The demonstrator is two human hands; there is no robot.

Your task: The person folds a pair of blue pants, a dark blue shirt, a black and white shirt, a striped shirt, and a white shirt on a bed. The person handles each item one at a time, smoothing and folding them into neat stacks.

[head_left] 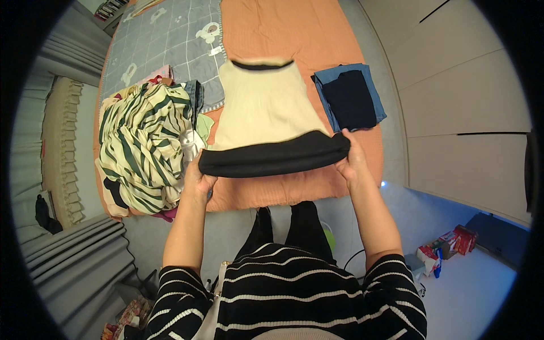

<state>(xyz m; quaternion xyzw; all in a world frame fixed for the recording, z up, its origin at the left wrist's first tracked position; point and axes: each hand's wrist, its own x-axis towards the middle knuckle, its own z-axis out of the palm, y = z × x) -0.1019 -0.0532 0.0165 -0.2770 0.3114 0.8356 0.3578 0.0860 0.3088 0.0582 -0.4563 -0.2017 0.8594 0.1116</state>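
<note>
A home bedroom: orange-covered bed [283, 28] at twelve o'clock; animal-patterned grey blanket [175, 45] at eleven; heaped clothes [144, 144] at nine; grey curtains [73, 258] at eight; pale cupboards [459, 90] at two.

The light is soft and rather even over the orange bed cover [277, 28], and shadows there are weak. On the right, a blue glow colours the floor [408, 209], with one small bright spot [383, 183]. The curtains [68, 266] at left are dimmer. The black band [275, 156] shows little detail. The wardrobe's [464, 96] straight edges bend toward the round, black rim.
</note>
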